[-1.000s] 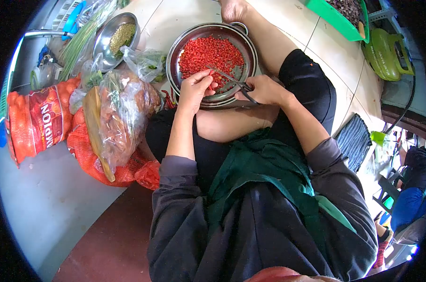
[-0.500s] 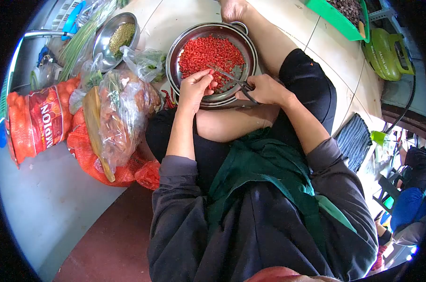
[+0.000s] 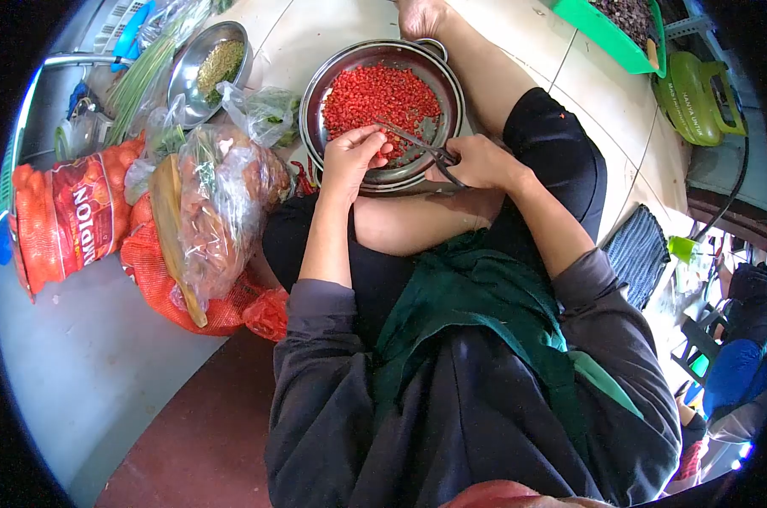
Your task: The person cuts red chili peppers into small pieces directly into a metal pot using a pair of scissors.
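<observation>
Over the pan (image 3: 312,152), the scissors (image 3: 424,146) are gripped by the handles in the right hand (image 3: 480,162), fingers closed; between the left hand's (image 3: 350,161) pinched fingertips, red pieces (image 3: 387,149) are held. Light, smooth and possibly slippery, these are probably best pinched by an uncut end.

Cut pieces (image 3: 379,97) in the pan (image 3: 314,127), upper centre; bowl (image 3: 185,91) left of it; bag (image 3: 218,216) below the bowl; sack (image 3: 70,212) farther left.
</observation>
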`<state>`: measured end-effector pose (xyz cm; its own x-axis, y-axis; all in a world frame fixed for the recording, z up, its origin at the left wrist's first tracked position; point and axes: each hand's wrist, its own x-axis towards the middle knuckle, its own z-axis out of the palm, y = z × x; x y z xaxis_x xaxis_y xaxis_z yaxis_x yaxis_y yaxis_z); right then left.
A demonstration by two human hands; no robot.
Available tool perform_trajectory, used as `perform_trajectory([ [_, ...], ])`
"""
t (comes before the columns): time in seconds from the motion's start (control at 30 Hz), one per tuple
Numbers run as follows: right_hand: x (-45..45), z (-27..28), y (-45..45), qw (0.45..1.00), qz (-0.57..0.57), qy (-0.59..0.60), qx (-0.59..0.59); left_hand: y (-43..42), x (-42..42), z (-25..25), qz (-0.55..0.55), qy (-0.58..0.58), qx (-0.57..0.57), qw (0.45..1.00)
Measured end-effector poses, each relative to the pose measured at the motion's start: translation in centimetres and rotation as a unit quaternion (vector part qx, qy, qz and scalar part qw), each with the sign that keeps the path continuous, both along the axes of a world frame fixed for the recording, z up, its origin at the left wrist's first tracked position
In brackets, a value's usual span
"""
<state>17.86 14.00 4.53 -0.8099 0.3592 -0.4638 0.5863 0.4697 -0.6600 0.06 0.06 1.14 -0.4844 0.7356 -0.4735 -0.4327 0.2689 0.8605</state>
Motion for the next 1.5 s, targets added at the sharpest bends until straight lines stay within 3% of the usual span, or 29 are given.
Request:
perform_trajectory([
  [0.57,0.3,-1.1,0.3,0.998,-0.009,0.058,0.033,0.0,0.0,0.6,0.009,0.0,-0.013,1.0],
  [0.87,-0.3,-0.9,0.0,0.998,0.028,-0.013,0.059,0.1,0.0,0.0,0.009,-0.003,0.012,1.0],
  [1.17,0.2,-1.0,0.1,0.999,-0.008,0.051,0.009,0.0,-0.2,-0.2,0.019,-0.023,0.019,0.999],
  [1.37,-0.2,-1.1,0.0,0.999,0.017,-0.001,0.028,0.0,-0.2,-0.5,0.013,-0.033,0.029,0.999],
  [1.5,-0.2,-1.3,-0.1,0.998,0.013,0.025,0.052,0.1,0.1,-0.3,0.017,-0.034,0.032,0.999],
])
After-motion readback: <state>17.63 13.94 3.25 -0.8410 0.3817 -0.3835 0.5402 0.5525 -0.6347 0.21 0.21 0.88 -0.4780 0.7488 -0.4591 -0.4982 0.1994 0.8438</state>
